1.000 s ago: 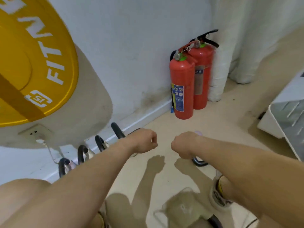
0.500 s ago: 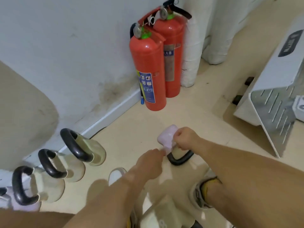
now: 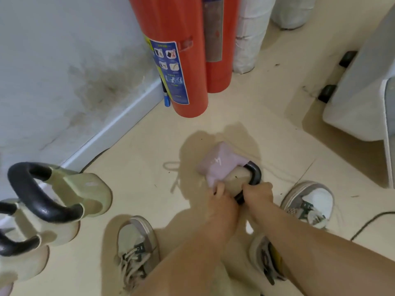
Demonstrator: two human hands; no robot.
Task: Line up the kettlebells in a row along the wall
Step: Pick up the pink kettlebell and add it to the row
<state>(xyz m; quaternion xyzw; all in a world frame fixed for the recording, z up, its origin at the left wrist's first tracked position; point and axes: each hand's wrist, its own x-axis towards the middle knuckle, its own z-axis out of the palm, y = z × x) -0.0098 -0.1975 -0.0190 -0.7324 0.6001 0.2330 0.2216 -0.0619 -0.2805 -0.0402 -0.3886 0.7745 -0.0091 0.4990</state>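
Note:
A pale purple kettlebell (image 3: 220,165) with a black handle (image 3: 254,175) lies tipped on the beige floor, out from the wall. My left hand (image 3: 222,199) and my right hand (image 3: 257,192) are both closed on its handle, side by side. At the left edge stands a row of cream-green kettlebells against the wall; the nearest one (image 3: 85,189) shows its black handle (image 3: 36,195), and a second one (image 3: 32,248) sits below it, partly cut off by the frame.
Two red fire extinguishers (image 3: 183,60) stand at the wall ahead, with white wrapped rolls (image 3: 250,33) beside them. A white machine base (image 3: 359,99) is at the right. My shoes (image 3: 136,253) flank the arms. A thin cable (image 3: 372,223) runs along the floor at right.
My head has dropped much closer to the floor. Both hands went from hanging fists to closing on the purple kettlebell's handle, the left hand joining the right.

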